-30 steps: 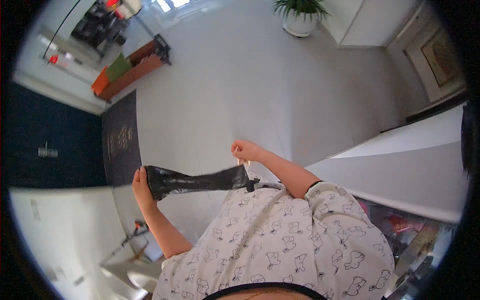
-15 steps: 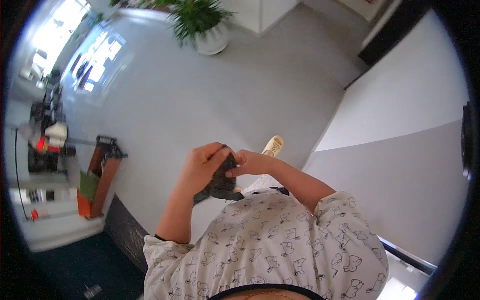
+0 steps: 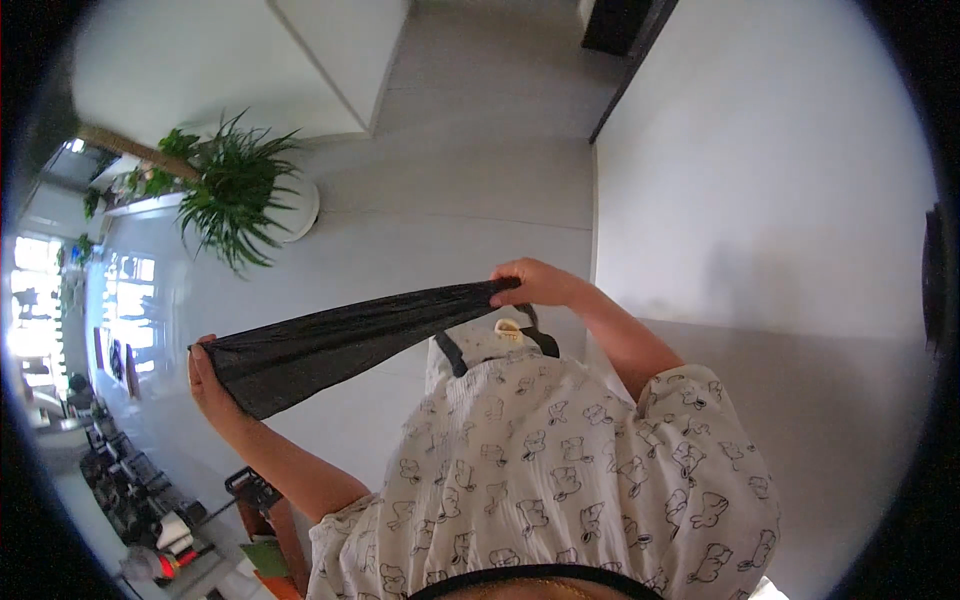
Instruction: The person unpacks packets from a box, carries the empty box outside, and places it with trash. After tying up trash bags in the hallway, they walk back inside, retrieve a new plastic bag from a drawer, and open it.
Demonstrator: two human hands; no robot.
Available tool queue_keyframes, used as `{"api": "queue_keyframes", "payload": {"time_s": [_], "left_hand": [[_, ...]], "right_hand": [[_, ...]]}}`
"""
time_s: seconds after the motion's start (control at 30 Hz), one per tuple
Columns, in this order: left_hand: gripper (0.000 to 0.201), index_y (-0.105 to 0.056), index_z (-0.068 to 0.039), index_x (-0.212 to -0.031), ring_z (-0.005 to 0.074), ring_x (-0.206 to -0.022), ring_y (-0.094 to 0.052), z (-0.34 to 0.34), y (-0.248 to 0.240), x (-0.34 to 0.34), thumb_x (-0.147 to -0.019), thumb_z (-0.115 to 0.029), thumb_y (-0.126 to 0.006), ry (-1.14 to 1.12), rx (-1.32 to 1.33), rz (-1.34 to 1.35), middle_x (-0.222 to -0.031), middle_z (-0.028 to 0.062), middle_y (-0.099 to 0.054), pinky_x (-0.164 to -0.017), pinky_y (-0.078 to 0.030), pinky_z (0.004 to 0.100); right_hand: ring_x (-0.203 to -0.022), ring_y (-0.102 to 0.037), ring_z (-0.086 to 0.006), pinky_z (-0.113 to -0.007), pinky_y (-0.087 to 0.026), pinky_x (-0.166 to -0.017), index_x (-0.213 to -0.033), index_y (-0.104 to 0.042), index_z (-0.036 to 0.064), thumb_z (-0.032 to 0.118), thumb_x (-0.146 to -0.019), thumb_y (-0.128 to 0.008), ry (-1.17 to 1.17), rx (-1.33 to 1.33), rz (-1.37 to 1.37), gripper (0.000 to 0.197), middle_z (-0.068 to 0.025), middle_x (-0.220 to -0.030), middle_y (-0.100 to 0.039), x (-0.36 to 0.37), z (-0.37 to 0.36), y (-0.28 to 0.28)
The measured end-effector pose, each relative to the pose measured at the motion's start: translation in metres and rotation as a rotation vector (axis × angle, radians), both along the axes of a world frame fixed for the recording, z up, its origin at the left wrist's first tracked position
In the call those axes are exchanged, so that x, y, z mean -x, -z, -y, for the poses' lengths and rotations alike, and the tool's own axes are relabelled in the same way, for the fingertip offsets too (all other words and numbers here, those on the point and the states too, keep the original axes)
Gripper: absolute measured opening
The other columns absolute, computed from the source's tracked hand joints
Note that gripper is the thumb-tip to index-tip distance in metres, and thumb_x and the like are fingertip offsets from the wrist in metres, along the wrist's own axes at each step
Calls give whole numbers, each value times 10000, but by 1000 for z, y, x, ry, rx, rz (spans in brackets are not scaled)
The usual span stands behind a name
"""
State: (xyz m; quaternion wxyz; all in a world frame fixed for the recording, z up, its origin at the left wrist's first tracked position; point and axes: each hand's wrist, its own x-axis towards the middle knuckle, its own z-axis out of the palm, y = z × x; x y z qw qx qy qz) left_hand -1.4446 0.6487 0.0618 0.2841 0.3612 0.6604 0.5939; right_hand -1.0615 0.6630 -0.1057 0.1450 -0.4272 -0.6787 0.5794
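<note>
A thin black plastic bag [image 3: 345, 335] is stretched between my two hands in front of my body, at waist height or so. My left hand [image 3: 207, 378] is closed on its wide end, out to the left. Gathered into a narrow bunch, the other end sits pinched in my right hand [image 3: 532, 283]. The middle of the bag spans the gap in folds, and its lower corner hangs near my left forearm. Beneath my right hand a pale yellow slipper [image 3: 508, 328] shows in part beyond the hem of my printed white top.
A leafy green plant [image 3: 235, 190] in a white pot [image 3: 298, 208] stands on the grey floor [image 3: 450, 185], ahead to the left. A white wall [image 3: 760, 170] rises on my right. An orange-brown box [image 3: 285, 550] and other items are at the lower left.
The bag was bunched between both hands close together; now my left hand has drawn its end far left and it is spread out. The view has turned, bringing the plant further left.
</note>
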Motion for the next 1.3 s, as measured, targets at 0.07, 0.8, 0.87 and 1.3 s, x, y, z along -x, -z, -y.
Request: {"api": "queue_keyframes", "payload": {"time_s": [0.07, 0.8, 0.87, 1.3], "left_hand": [[294, -558, -25, -854, 87, -608, -488, 3, 17, 16, -831, -314, -506, 6, -21, 74, -685, 7, -503, -556, -413, 213], [150, -497, 6, -704, 265, -611, -507, -74, 102, -298, -715, -94, -609, 1588, -116, -523, -683, 108, -519, -543, -406, 357], [109, -501, 11, -731, 282, -607, -498, -80, 102, -308, -761, -82, -550, 1573, -177, -651, -678, 124, -518, -518, -406, 338], [289, -465, -46, -1036, 136, -823, -479, -179, 20, -422, -858, -273, -449, 1303, 378, 339, -921, 44, -525, -743, -374, 233]], "right_hand": [[-722, -520, -152, -282, -406, -678, -930, -549, 53, 370, -749, -591, 189, 170, -236, 368, -74, -770, -574, -8, 8, -8], [-591, -487, -101, -250, -407, -547, -904, -524, 15, 295, -805, -542, 1152, -246, -239, 298, -26, -687, -535, -56, 70, -72], [-571, -468, -79, -223, -391, -510, -856, -528, 12, 227, -793, -563, 1180, -8, -252, 227, -32, -637, -501, -73, 73, -69], [-556, -470, -101, -239, -423, -559, -793, -516, 6, 247, -819, -524, 1424, 192, -226, 243, -26, -642, -482, -170, 13, -107]]}}
